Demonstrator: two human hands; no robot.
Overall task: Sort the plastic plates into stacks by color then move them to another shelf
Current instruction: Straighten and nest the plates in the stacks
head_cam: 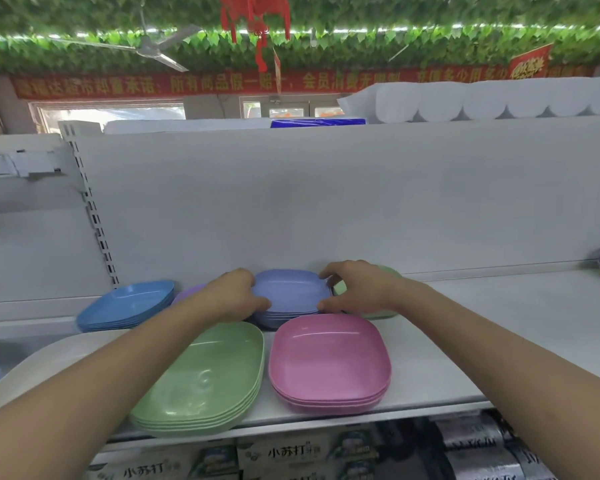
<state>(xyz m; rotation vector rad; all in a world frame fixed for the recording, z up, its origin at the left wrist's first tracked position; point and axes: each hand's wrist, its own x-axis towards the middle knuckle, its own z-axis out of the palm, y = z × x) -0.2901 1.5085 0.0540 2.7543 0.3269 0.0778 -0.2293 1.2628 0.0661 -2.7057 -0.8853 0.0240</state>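
While both hands, left hand (234,294) and right hand (352,289), clasp the periwinkle stack (290,296) by opposite edges, probably to lift it whole, other colours sit sorted.

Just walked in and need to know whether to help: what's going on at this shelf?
A person is sorting plastic plates by color on a white shelf. The left hand and right hand grip the periwinkle stack at the back from either side. Green and pink stacks sit in front, a blue stack at left.
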